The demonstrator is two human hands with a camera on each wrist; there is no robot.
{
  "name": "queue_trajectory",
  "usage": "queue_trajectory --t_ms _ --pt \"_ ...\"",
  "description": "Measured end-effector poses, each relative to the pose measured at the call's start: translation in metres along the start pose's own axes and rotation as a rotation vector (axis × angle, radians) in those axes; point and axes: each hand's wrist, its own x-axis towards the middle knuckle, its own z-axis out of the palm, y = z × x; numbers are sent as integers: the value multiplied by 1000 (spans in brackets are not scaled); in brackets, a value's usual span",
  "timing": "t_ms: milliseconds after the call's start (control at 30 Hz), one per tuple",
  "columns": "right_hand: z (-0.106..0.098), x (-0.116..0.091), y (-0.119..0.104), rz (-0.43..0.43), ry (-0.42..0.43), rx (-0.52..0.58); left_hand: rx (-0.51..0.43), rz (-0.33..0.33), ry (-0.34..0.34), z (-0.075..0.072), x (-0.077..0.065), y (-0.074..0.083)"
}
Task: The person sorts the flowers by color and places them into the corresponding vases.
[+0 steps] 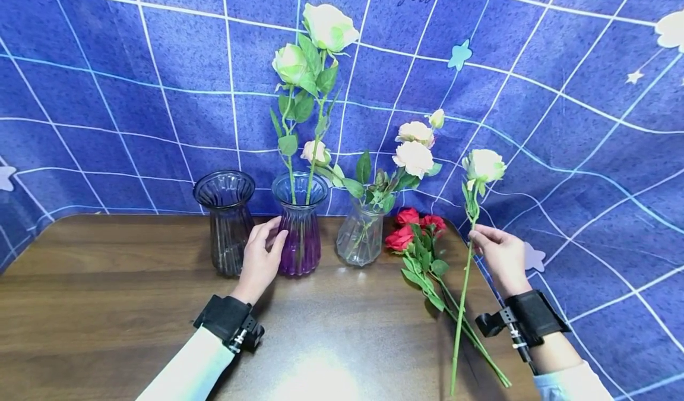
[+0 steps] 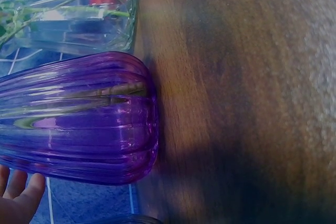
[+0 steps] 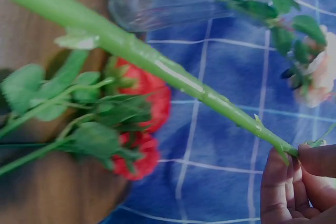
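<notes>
My right hand (image 1: 501,258) pinches the long green stem of a white rose (image 1: 484,166) between thumb and fingers. The bloom points up, and the stem (image 3: 173,77) hangs down over the table's right side. My left hand (image 1: 263,258) is at the left side of a purple-and-blue ribbed vase (image 1: 300,240), its fingertips (image 2: 35,182) right at the glass. Two tall white-green roses (image 1: 330,28) stand in that vase, their stems showing through its wall.
Left of my left hand stands a dark grey vase (image 1: 227,240). A clear vase (image 1: 359,240) with pale pink flowers (image 1: 414,157) is right of the purple one. Red roses (image 1: 401,238) lie on the wooden table (image 1: 133,306), near its right edge. Behind hangs a blue gridded cloth (image 1: 176,80).
</notes>
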Motion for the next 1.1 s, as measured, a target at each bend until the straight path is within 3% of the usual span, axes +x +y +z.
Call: queue_trajectory --t_ms 233,467,767,1100 --pt "5 1 -41 -94 55 108 -19 16 3 0 1 2" --pt "16 -1 -71 -213 84 88 -18 11 1 0 0 3" --pt "38 -9 -113 -337 3 244 -9 15 3 1 0 3" --pt "66 -9 -151 -427 -8 230 -2 3 -5 -1 -1 1"
